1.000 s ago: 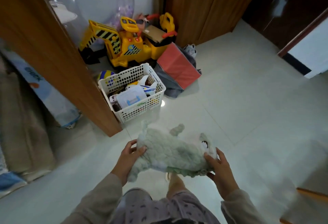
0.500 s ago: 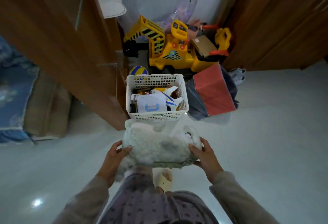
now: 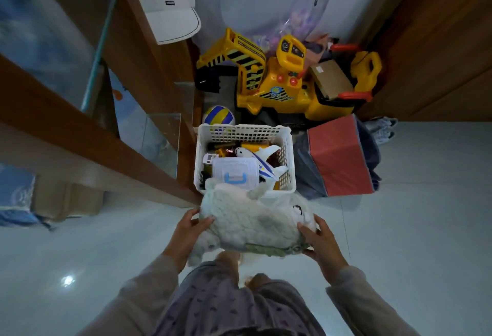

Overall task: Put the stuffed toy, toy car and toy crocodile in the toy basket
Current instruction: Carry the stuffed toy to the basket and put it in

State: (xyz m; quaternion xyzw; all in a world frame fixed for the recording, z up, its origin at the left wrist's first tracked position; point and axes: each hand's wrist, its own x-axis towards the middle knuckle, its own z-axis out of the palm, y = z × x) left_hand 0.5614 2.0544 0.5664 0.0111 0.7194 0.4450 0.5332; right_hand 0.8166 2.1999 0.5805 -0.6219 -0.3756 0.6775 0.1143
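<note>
A fluffy pale-green stuffed toy (image 3: 253,218) lies sideways between both my hands, just in front of the white toy basket (image 3: 290,159) and overlapping its near rim. My left hand (image 3: 190,229) grips the toy's left end. My right hand (image 3: 319,242) holds its right end, by the face. The basket stands on the floor and holds a clear box with a blue handle (image 3: 235,171), a white toy plane (image 3: 262,162) and other small toys. A toy car and toy crocodile cannot be made out.
A big yellow ride-on excavator (image 3: 279,87) stands behind the basket, with a striped ball (image 3: 218,115) beside it. A red and grey bag (image 3: 338,159) leans at the basket's right. Wooden shelving (image 3: 127,143) flanks the left; wooden doors (image 3: 439,42) rise at the right. Pale tiled floor (image 3: 426,202) surrounds me.
I have stepped closer to the basket, which now sits straight ahead. The stuffed toy, still held in both hands, has moved forward to the basket's near rim.
</note>
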